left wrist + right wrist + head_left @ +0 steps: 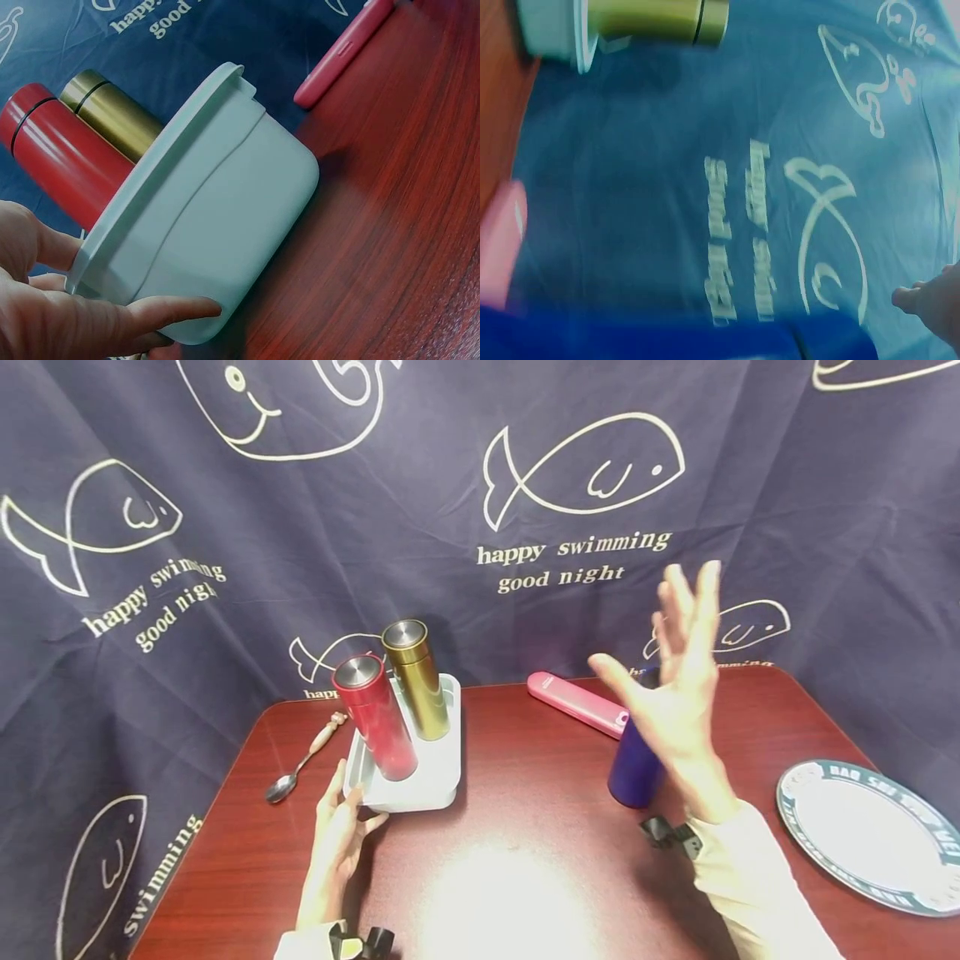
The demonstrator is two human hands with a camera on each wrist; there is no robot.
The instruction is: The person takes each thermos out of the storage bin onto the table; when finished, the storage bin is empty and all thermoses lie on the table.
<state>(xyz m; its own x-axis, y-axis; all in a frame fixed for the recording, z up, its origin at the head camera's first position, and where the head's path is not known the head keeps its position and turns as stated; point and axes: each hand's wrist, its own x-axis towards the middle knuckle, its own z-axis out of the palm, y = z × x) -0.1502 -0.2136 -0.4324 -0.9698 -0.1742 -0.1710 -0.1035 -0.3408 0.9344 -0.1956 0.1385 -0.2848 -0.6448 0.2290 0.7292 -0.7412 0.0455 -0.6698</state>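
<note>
our left hand (337, 831) rests relaxed against the white plastic tray (435, 772) holding red (377, 718) and gold metal flasks (416, 691); our right hand (678, 685) hovers spread, empty, above the blue cylindrical flask (633, 768).

My fingertip (930, 300) shows against the fish-print cloth (727, 150); a gold flask (660, 19) stands in a pale tray (551, 30).

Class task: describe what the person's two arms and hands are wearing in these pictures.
Both hands are bare, with no gloves or rings visible. The right hand has a cream long sleeve and a black wrist clip. The left hand has a cream cuff and a similar black clip.
</note>
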